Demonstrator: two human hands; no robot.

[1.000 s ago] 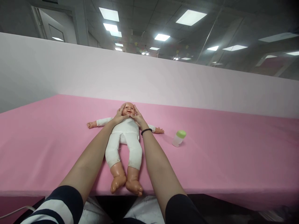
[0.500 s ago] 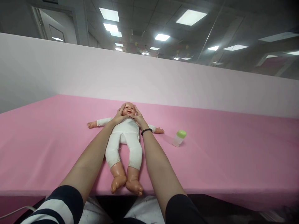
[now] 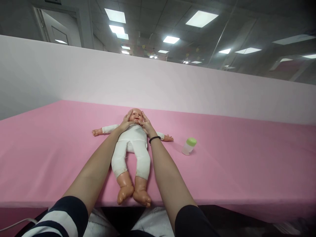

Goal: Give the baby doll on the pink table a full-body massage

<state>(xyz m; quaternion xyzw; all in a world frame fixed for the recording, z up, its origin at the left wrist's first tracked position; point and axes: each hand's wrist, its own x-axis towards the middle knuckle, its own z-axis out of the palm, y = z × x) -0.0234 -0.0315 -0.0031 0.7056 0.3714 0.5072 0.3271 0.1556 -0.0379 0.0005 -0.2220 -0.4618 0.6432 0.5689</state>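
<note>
A baby doll [image 3: 133,135] with a white cloth body lies on its back, its feet toward me and its arms spread out. My left hand [image 3: 126,122] rests along the left side of the doll's face, fingers stretched up past the cheek and thumb near the chin. On the other side of the face, my right hand [image 3: 146,124] lies in the same way, fingers straight. Both thumbs point inward below the doll's mouth. A black bead bracelet [image 3: 155,138] circles my right wrist. The back of the doll's head is hidden.
A small clear bottle with a green cap [image 3: 189,146] stands to the right of the doll. Everything rests on a pink padded table [image 3: 234,164]. A low white wall [image 3: 158,84] runs along its back edge, with glass above it.
My thumbs have slid slightly apart below the doll's mouth. The doll, the bottle and my forearms stay where they were.
</note>
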